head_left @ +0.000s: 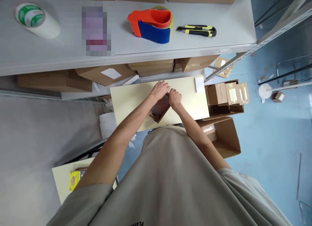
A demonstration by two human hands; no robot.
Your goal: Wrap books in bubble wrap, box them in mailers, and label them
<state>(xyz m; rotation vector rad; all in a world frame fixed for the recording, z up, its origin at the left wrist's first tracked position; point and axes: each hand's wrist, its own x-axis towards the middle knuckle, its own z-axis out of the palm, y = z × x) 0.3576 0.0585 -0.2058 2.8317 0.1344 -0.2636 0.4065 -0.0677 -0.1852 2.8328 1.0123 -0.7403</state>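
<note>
Shelf: the grey shelf (200, 40) runs across the top, above my work surface; brown boxes sit under it
Board: the pale yellow board (192, 102) lies below the shelf edge, in front of my body; a small white label (199, 84) sits at its far right corner
Open carton: an open carton (227, 135) stands on the blue floor to my right, with small taped boxes (227, 93) just beyond it
Small box: the small brown box (159, 108) rests on the board at its middle, tilted, between my hands
Tape dispenser: the orange and blue tape dispenser (152, 24) sits on the shelf; the yellow utility knife (197, 30) lies just to its right; a white tape roll (36, 19) lies far left
Left hand: my left hand (159, 90) is curled over the box's far top edge, gripping it
Right hand: my right hand (175, 99) is closed on the box's right side, touching my left
</note>
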